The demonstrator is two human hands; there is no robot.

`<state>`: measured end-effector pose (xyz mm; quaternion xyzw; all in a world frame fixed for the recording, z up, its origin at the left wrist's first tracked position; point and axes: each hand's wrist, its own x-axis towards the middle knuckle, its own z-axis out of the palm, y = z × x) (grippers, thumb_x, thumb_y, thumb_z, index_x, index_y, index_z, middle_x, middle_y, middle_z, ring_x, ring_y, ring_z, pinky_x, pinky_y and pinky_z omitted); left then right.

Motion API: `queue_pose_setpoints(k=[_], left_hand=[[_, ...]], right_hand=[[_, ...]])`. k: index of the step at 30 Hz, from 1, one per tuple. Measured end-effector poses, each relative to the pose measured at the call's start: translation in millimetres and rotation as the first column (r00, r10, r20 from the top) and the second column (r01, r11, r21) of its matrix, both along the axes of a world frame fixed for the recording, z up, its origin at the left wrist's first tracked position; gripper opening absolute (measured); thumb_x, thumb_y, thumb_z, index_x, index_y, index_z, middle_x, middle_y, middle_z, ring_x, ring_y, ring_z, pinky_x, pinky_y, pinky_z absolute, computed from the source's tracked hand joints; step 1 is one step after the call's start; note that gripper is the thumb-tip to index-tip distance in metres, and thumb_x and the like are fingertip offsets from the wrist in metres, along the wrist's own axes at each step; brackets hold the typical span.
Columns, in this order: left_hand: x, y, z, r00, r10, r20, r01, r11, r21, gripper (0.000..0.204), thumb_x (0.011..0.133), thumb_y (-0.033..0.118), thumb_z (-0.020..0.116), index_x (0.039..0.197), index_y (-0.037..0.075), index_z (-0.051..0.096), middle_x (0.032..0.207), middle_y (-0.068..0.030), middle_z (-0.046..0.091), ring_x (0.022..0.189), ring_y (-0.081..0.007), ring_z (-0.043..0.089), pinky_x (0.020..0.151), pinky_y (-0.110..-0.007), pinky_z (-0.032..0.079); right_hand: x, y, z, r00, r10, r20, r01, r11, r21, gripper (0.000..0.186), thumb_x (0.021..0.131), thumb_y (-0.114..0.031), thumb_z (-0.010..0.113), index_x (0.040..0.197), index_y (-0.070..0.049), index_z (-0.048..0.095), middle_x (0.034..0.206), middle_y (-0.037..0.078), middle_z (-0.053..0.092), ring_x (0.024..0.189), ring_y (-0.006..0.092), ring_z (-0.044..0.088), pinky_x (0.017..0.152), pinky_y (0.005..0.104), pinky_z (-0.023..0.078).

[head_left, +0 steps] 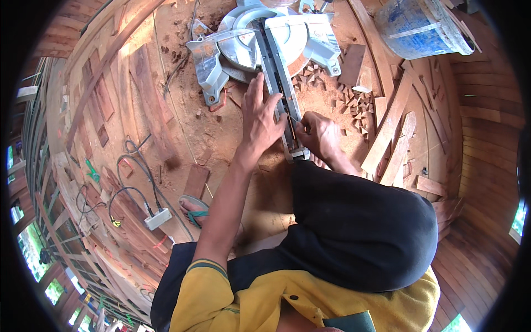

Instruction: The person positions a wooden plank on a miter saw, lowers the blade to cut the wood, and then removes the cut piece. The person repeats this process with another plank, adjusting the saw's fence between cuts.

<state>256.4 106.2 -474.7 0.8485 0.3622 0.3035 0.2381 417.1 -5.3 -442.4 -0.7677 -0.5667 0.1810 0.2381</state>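
A miter saw base with a round silver table stands on the floor ahead of me, and its long slotted metal arm reaches toward my knee. Against the left side of this arm rests my left hand, fingers stretched forward and thumb spread over the slot. My right hand is closed at the arm's right edge, close to its near end. Its fingers curl inward, and whatever they hold is hidden. Beside the right hand, a thin brownish strip shows in the slot.
Small wood offcuts lie scattered right of the saw, near loose planks. A blue, stained bucket sits at the far right. At left, a white power strip with dark cables lies among boards. Sawdust covers the floor.
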Motion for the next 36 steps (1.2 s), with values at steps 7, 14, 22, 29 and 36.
queue_pose_setpoints(k=[7, 14, 22, 29, 36], left_hand=[[10, 27, -4, 0.975, -0.096, -0.198, 0.114, 0.99, 0.085, 0.031, 0.074, 0.015, 0.084, 0.102, 0.007, 0.074, 0.171, -0.0236, 0.025, 0.154, -0.0471, 0.03, 0.117, -0.065, 0.032], [-1, 29, -7, 0.969, -0.236, 0.073, 0.246, 0.944, -0.218, 0.023, 0.084, 0.025, 0.077, 0.084, 0.002, 0.075, 0.162, -0.0245, 0.043, 0.15, -0.0449, 0.038, 0.127, -0.055, 0.029], [-62, -8, -10, 0.63, 0.555, 0.543, 0.017, 0.69, -0.724, 0.014, 0.098, 0.009, 0.07, 0.095, -0.002, 0.064, 0.141, -0.0166, 0.058, 0.123, -0.0196, 0.058, 0.105, -0.035, 0.048], [-61, -63, -20, 0.614, 0.584, 0.531, 0.076, 0.626, -0.776, 0.014, 0.101, 0.011, 0.068, 0.104, -0.003, 0.067, 0.134, -0.0147, 0.063, 0.113, -0.0141, 0.06, 0.098, -0.03, 0.048], [-67, -63, -18, 0.594, 0.562, 0.576, 0.108, 0.654, -0.749, 0.015, 0.102, 0.008, 0.066, 0.106, -0.006, 0.065, 0.136, -0.0194, 0.059, 0.113, -0.0167, 0.061, 0.093, -0.029, 0.053]], right_hand=[[-10, 14, -24, 0.999, -0.036, 0.008, 0.035, 0.995, 0.094, 0.026, 0.091, -0.03, 0.074, 0.083, -0.009, 0.06, 0.075, 0.015, 0.067, 0.065, 0.039, 0.068, 0.061, 0.0506, 0.053], [13, 19, 7, 0.999, -0.042, 0.006, 0.041, 0.993, 0.114, 0.023, 0.086, -0.025, 0.074, 0.079, -0.007, 0.062, 0.076, 0.015, 0.068, 0.063, 0.0356, 0.069, 0.059, 0.049, 0.053], [31, 31, 11, 0.972, 0.236, -0.011, -0.227, 0.948, 0.225, 0.007, 0.094, -0.01, 0.073, 0.101, -0.007, 0.073, 0.096, 0.014, 0.069, 0.08, 0.0371, 0.072, 0.07, 0.047, 0.059], [35, 63, 3, 0.791, 0.533, 0.3, -0.547, 0.836, -0.046, 0.009, 0.099, -0.006, 0.064, 0.103, -0.006, 0.071, 0.092, 0.014, 0.067, 0.079, 0.0338, 0.072, 0.065, 0.0455, 0.059], [41, 92, 36, 0.662, 0.662, 0.352, -0.692, 0.72, -0.052, 0.011, 0.103, -0.01, 0.063, 0.098, -0.004, 0.072, 0.092, 0.012, 0.069, 0.073, 0.027, 0.071, 0.06, 0.0394, 0.06]])
